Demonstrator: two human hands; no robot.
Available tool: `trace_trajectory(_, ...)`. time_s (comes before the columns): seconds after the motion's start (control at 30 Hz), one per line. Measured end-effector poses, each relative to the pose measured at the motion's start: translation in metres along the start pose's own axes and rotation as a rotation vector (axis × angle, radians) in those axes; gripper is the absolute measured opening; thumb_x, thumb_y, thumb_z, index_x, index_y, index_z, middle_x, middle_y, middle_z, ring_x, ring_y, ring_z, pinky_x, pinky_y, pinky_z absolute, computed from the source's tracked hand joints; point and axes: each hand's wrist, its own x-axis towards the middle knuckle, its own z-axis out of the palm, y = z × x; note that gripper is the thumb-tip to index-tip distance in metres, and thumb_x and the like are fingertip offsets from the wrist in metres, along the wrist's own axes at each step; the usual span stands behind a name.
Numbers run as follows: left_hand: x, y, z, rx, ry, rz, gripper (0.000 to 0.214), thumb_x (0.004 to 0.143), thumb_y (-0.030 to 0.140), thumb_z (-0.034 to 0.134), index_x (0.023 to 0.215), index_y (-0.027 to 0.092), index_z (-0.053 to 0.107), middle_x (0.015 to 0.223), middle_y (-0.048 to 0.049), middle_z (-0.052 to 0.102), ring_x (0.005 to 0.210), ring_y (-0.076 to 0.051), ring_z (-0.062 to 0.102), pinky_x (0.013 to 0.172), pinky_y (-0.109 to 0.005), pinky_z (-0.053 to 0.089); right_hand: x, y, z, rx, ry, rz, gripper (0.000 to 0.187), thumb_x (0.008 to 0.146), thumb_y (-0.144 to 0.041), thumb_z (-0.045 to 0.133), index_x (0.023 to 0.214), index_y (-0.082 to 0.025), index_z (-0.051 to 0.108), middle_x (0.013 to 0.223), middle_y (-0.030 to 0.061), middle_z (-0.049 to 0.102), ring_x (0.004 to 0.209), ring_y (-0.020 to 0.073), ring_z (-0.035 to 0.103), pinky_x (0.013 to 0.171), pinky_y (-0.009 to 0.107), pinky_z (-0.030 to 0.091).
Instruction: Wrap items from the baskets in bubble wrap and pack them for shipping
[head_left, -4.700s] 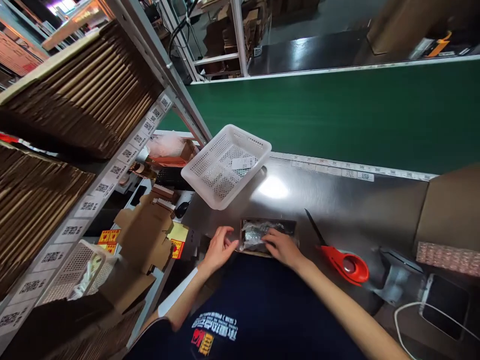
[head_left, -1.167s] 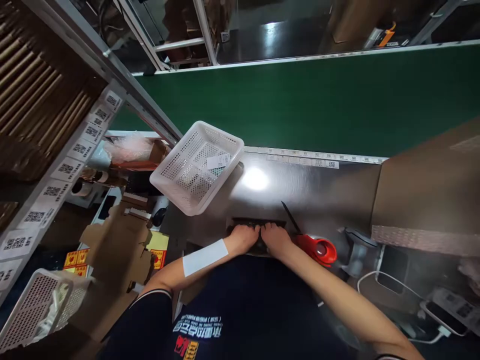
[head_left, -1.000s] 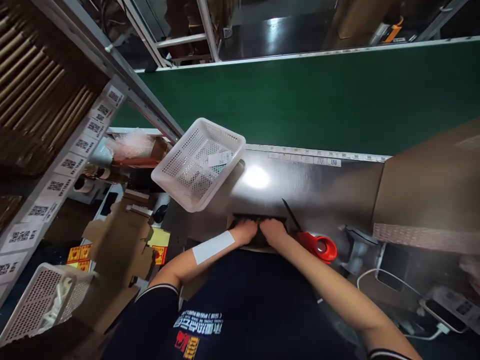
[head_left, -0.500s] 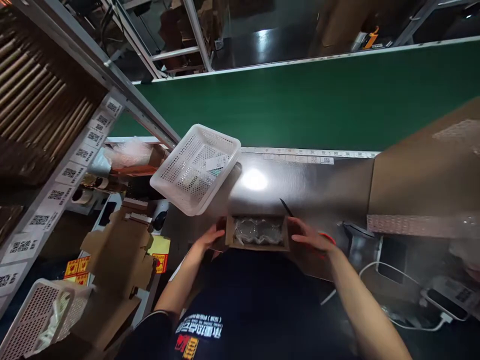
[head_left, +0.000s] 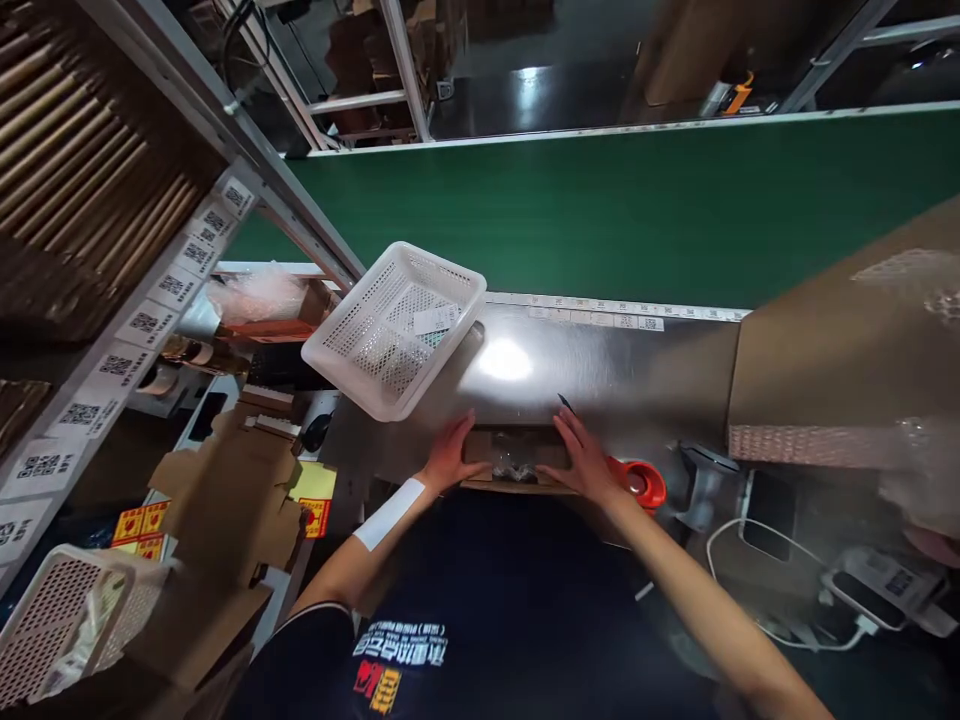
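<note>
A small cardboard box (head_left: 510, 487) lies against the front of my body, with its end flaps folded inward. Clear plastic wrapping (head_left: 514, 462) shows through the gap between the flaps. My left hand (head_left: 451, 455) grips the left end, fingers along the outside and thumb over the flap. At the opposite end, my right hand (head_left: 586, 458) holds the box in the same way, thumb on that flap. A white label (head_left: 390, 514) is stuck on my left forearm. Close to my right wrist is an orange-red tape dispenser (head_left: 643, 485). A dark pointed blade-like thing (head_left: 565, 402) pokes out beyond my right fingertips.
A white perforated basket (head_left: 352, 375) stands at the bench's back left, before a green conveyor (head_left: 570, 210). On the right are a large carton (head_left: 832, 350), a scanner (head_left: 703, 480), a phone (head_left: 771, 510) and a white cable (head_left: 711, 560). Flattened cardboard (head_left: 217, 500) lies left.
My hands have moved inward over the box ends, and the end flaps now cover part of the wrapped contents. My left forearm has turned, bringing the white label into view.
</note>
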Motion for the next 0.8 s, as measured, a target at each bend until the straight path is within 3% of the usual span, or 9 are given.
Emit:
trace_trajectory(0.1, -0.013, 0.001, -0.010, 0.122, -0.120, 0.123, 0.036, 0.098, 0.031, 0.063, 0.133, 0.023, 0.067, 0.142, -0.0127, 0.068, 0.143, -0.031, 0.057, 0.121, -0.051, 0.046, -0.012, 0.001, -0.015, -0.108, -0.105, -0.244, 0.067, 0.103, -0.021, 0.055, 0.165, -0.032, 0.033, 0.155, 0.0114, 0.058, 0.147, 0.0261, 0.051, 0.115, 0.046, 0.050)
trace_trajectory(0.2, -0.023, 0.005, -0.030, 0.202, -0.238, 0.155, 0.048, 0.096, 0.016, 0.057, 0.142, 0.027, 0.065, 0.157, -0.0100, 0.057, 0.150, -0.032, 0.048, 0.125, -0.055, 0.039, -0.018, 0.001, -0.034, -0.152, -0.312, -0.305, 0.073, 0.099, -0.010, 0.046, 0.168, -0.027, 0.028, 0.158, 0.0117, 0.055, 0.150, 0.0255, 0.047, 0.117, 0.050, 0.046)
trace_trajectory(0.33, -0.024, 0.008, -0.047, 0.074, -0.252, 0.043, 0.074, 0.079, 0.034, 0.084, 0.150, 0.028, 0.061, 0.174, -0.0131, 0.028, 0.157, -0.048, 0.029, 0.127, -0.067, 0.028, -0.016, -0.003, -0.044, -0.093, -0.384, -0.251, 0.084, 0.091, -0.033, 0.063, 0.167, -0.018, 0.031, 0.164, 0.0171, 0.046, 0.154, 0.0351, 0.040, 0.123, 0.064, 0.033)
trace_trajectory(0.43, -0.015, 0.006, -0.033, -0.240, -0.169, -0.132, 0.070, 0.069, 0.050, 0.092, 0.132, 0.026, 0.074, 0.164, -0.0149, 0.045, 0.149, -0.042, 0.046, 0.122, -0.061, 0.039, -0.008, -0.009, -0.030, 0.018, -0.214, -0.140, 0.062, 0.094, -0.043, 0.065, 0.151, -0.022, 0.056, 0.148, 0.0153, 0.064, 0.143, 0.0336, 0.054, 0.117, 0.060, 0.042)
trace_trajectory(0.5, -0.009, 0.007, -0.016, -0.401, 0.000, -0.254, 0.045, 0.076, 0.052, 0.087, 0.110, 0.024, 0.081, 0.150, -0.0142, 0.060, 0.140, -0.035, 0.056, 0.119, -0.057, 0.044, 0.001, -0.015, -0.014, 0.074, -0.038, -0.035, 0.033, 0.099, -0.041, 0.060, 0.126, -0.025, 0.071, 0.126, 0.0119, 0.075, 0.127, 0.0300, 0.065, 0.107, 0.053, 0.052)
trace_trajectory(0.57, -0.005, 0.008, 0.000, -0.463, 0.159, -0.332, 0.030, 0.082, 0.050, 0.081, 0.093, 0.022, 0.082, 0.140, -0.0143, 0.067, 0.135, -0.033, 0.061, 0.117, -0.056, 0.045, 0.007, -0.022, 0.002, 0.089, 0.104, 0.069, 0.023, 0.102, -0.039, 0.056, 0.111, -0.026, 0.073, 0.110, 0.0098, 0.077, 0.114, 0.0278, 0.069, 0.100, 0.050, 0.055)
trace_trajectory(0.67, -0.004, 0.012, 0.017, -0.478, 0.254, -0.382, 0.027, 0.086, 0.048, 0.076, 0.087, 0.021, 0.081, 0.132, -0.0153, 0.071, 0.130, -0.032, 0.064, 0.115, -0.055, 0.047, 0.001, -0.028, 0.013, 0.039, 0.229, 0.234, 0.033, 0.101, -0.048, 0.057, 0.123, -0.025, 0.068, 0.124, 0.0125, 0.072, 0.119, 0.0293, 0.066, 0.103, 0.052, 0.053)
trace_trajectory(0.73, -0.007, 0.013, 0.024, -0.516, 0.303, -0.424, 0.028, 0.086, 0.048, 0.075, 0.085, 0.021, 0.080, 0.129, -0.0153, 0.073, 0.130, -0.031, 0.065, 0.114, -0.053, 0.048, -0.022, -0.025, 0.008, -0.028, 0.324, 0.372, 0.045, 0.100, -0.055, 0.055, 0.131, -0.022, 0.062, 0.132, 0.0156, 0.068, 0.123, 0.0324, 0.063, 0.104, 0.056, 0.052)
trace_trajectory(0.8, -0.009, 0.013, 0.029, -0.577, 0.329, -0.467, 0.031, 0.085, 0.051, 0.076, 0.092, 0.021, 0.079, 0.130, -0.0152, 0.073, 0.131, -0.031, 0.064, 0.113, -0.051, 0.050, -0.058, -0.015, -0.006, -0.145, 0.393, 0.497, 0.054, 0.099, -0.062, 0.050, 0.128, -0.018, 0.062, 0.124, 0.0184, 0.069, 0.118, 0.0368, 0.064, 0.100, 0.059, 0.052)
